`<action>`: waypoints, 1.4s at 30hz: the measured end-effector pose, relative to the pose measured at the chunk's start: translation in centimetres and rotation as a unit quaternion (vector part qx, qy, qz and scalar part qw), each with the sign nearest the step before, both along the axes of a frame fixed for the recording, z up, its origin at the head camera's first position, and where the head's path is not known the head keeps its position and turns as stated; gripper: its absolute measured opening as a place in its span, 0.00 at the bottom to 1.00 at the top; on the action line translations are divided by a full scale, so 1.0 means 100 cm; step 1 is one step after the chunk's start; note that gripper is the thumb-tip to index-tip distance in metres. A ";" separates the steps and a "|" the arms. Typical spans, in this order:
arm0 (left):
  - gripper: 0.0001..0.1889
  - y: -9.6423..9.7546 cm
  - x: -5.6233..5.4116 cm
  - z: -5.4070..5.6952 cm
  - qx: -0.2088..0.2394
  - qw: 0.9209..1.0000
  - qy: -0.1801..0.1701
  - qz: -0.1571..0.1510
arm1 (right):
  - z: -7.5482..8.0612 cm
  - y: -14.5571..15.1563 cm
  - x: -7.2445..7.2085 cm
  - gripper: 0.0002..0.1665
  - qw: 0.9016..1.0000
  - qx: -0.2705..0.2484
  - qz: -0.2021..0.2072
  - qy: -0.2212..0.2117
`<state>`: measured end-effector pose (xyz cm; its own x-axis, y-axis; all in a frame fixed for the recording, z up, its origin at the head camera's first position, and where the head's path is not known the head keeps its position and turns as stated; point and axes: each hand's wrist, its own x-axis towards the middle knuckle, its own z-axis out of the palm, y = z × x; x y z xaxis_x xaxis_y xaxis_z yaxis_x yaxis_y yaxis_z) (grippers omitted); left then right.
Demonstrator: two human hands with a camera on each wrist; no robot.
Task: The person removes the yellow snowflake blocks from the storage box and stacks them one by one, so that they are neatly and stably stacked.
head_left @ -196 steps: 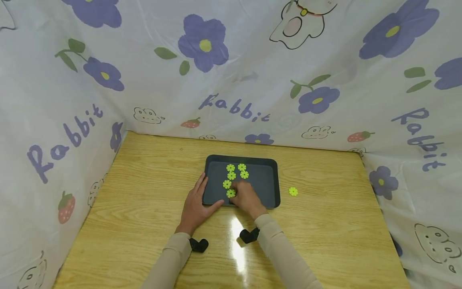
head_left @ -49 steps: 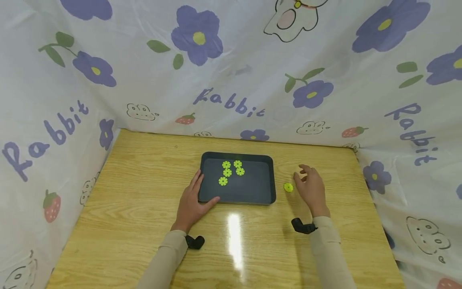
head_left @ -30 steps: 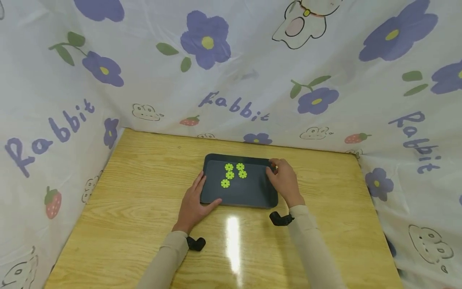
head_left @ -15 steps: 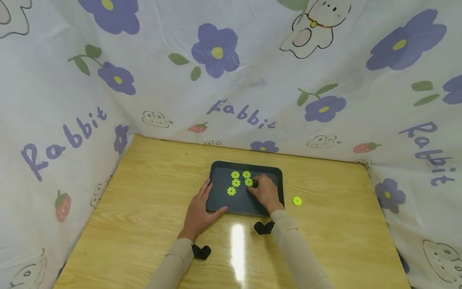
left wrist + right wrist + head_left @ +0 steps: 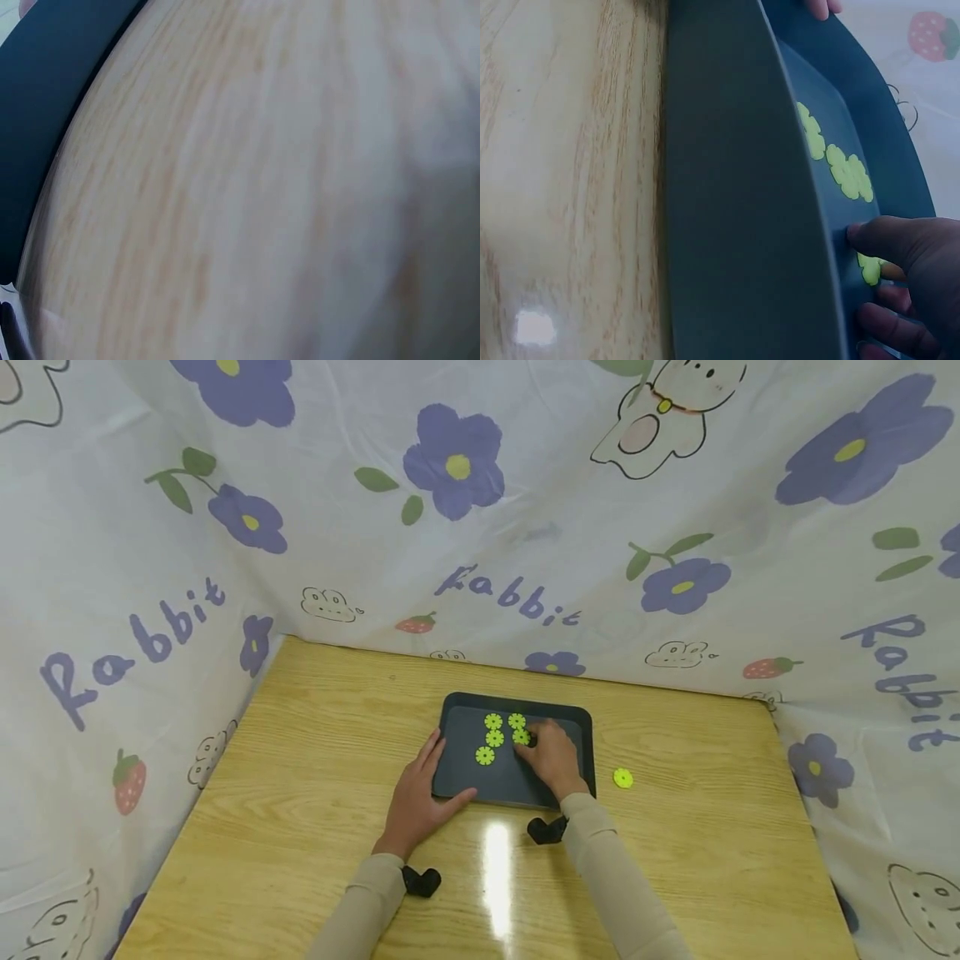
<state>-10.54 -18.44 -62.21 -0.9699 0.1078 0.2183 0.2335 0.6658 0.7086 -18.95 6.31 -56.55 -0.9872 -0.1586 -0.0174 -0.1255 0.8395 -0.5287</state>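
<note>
In the head view, several yellow-green notched discs, shaped like snowflake building pieces, lie flat in a dark grey tray [image 5: 480, 785]. My right hand [image 5: 553, 756] reaches into the tray and pinches the nearer notched disc [image 5: 521, 737] of the right-hand column. In the right wrist view that disc shows between thumb and fingers, partly covered. My left hand [image 5: 416, 802] rests at the tray's left side, fingers straight along it and thumb against the front edge. Only the tray's dark wall [image 5: 45, 112] and wood show in the left wrist view.
Another notched disc [image 5: 623, 777] lies on the wooden table [image 5: 697, 843] to the right of the tray; whether it is one or a stack is unclear. A white printed curtain [image 5: 525, 527] borders the table at the back and sides.
The front disc of the left column has left the tray. My right hand went right to the table disc, then back into the tray onto another disc. My left hand stays at the tray.
</note>
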 end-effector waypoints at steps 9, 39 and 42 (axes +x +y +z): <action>0.53 0.000 0.000 0.002 0.002 1.000 0.008 -0.001 | -0.001 0.001 0.000 0.23 1.000 -0.008 0.007 -0.012; 0.53 0.000 -0.001 0.000 -0.003 1.000 0.009 -0.002 | 0.004 0.019 0.010 0.22 0.997 -0.015 0.064 -0.026; 0.53 0.000 -0.001 0.000 -0.003 1.000 0.004 -0.002 | 0.004 0.021 0.012 0.22 0.997 -0.012 0.069 -0.030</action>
